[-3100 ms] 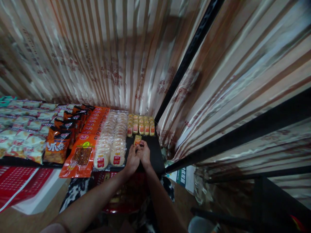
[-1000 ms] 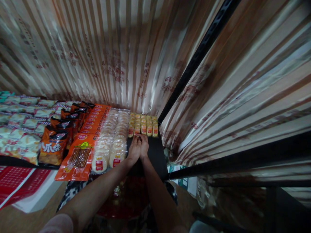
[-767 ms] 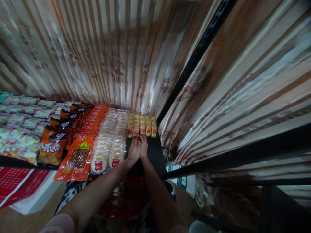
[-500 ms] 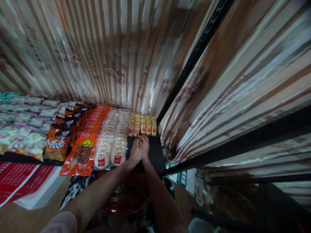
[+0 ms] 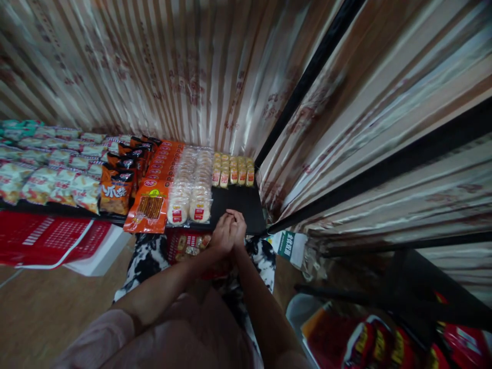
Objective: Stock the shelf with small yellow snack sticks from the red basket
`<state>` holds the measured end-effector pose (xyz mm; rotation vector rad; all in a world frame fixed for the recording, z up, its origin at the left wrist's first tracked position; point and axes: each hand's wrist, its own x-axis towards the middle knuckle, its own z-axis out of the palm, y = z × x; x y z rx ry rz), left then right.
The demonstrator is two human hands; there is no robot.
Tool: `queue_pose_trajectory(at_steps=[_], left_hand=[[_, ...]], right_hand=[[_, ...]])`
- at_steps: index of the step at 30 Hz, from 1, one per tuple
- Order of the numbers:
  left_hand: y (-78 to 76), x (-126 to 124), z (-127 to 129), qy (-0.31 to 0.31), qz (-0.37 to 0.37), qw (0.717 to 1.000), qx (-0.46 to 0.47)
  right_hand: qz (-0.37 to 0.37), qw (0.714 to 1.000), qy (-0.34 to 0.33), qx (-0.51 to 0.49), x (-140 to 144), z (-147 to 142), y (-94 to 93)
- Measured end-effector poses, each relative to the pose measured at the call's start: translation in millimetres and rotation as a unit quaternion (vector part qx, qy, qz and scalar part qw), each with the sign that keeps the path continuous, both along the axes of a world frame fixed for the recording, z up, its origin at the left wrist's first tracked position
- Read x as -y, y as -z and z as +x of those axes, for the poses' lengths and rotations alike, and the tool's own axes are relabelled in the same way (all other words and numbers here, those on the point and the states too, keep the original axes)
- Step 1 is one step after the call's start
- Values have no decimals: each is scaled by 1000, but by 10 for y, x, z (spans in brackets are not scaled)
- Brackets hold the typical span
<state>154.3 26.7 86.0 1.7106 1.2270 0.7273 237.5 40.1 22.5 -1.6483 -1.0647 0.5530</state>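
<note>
Small yellow packets (image 5: 233, 177) stand in close ranks on a black shelf (image 5: 251, 210), at 12 o'clock from the person's hands, their front row 5 across. Each front packet has its long axis near upright and its red-and-white label turned toward 6 o'clock; the ranks behind run back toward 12. The tight spacing probably keeps such small packs from toppling, and the facing seems meant to leave every label readable.

The left hand (image 5: 222, 234) and right hand (image 5: 240, 228) meet over the shelf's near edge, fingers loosely curled and touching, apart from the packets. Whether anything sits between them cannot be told; the curled fingers hide the palms.

At 11 o'clock from the hands, 2 columns of round white crackers (image 5: 199, 202) lie overlapped, likely to save depth. Orange packs of sticks (image 5: 149, 206) come at 10 o'clock, also overlapping, then orange-and-black bags (image 5: 114, 193) and pale snack bags (image 5: 61, 185). Below the shelf, at 8 o'clock, wrapped pieces (image 5: 192, 250) sit in a red container (image 5: 171, 245) between patterned trouser legs (image 5: 148, 259).
</note>
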Motion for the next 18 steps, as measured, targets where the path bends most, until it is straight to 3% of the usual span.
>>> queue_pose_trajectory(at_steps=[10, 14, 18], left_hand=[[236, 432, -397, 86, 103, 990, -50], [453, 520, -554, 101, 132, 984, -72], [661, 542, -659, 102, 100, 986, -91]], right_hand=[[14, 996, -14, 83, 570, -284, 20], [9, 995, -33, 91, 709, -383, 167], [-51, 991, -75, 95, 731, -451, 354]])
